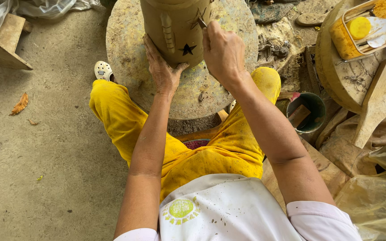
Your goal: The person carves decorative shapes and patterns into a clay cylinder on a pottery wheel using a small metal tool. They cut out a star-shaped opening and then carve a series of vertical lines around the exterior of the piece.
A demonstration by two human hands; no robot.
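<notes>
Up close, right hand (223,52) clenched around a thin carving tool (202,22), tip set against the wall of a tall clay pot (175,24) just beside an incised star outline (198,18). Left hand (164,71) open, palm and spread fingers pressed flat against the pot's lower wall, thumb hooked under near a cut-out star hole (187,49). Pot upright at the far middle of a round, clay-smeared wheel surface (130,67), a raised vertical clay strip (168,31) on its side. Below, yellow trousers (211,151) straddling the wheel, one white clog (103,70) at the left edge. Off to the right, a green bucket (311,111), and farther up a yellow tray (367,29) on another round slab.
</notes>
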